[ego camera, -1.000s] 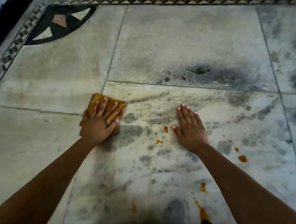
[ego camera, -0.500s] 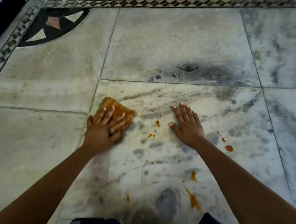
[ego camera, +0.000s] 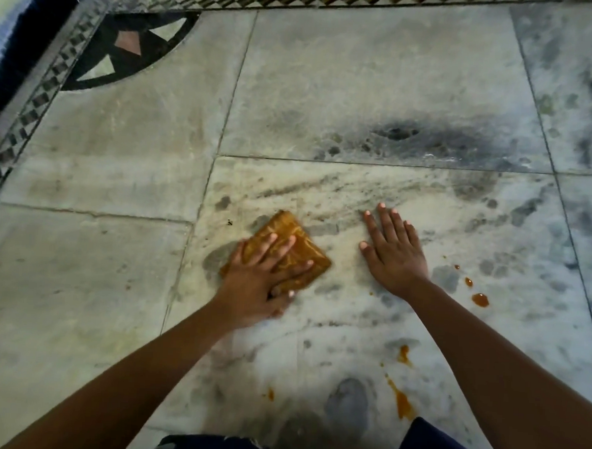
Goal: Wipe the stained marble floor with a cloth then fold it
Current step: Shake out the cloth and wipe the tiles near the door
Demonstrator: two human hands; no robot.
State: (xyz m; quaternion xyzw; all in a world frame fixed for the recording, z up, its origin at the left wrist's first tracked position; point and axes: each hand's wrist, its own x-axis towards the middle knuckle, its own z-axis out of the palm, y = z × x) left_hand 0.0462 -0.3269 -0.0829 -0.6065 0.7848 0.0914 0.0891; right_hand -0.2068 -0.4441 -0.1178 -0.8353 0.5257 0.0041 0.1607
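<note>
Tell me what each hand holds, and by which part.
Nothing is gripped. The left hand presses flat on the near half of the cloth, fingers straight; the right hand lies flat on the floor.

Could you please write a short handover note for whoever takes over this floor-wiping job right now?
Left hand: presses flat on the orange-brown cloth, fingers straight, on the marble floor.
Right hand: rests flat on the floor beside the cloth, holding nothing.
Done: wiping is under way; no orange shows between the hands.
Left: the orange drops right of the right wrist, the orange streak and a small spot nearer the person; then fold the cloth.
</note>
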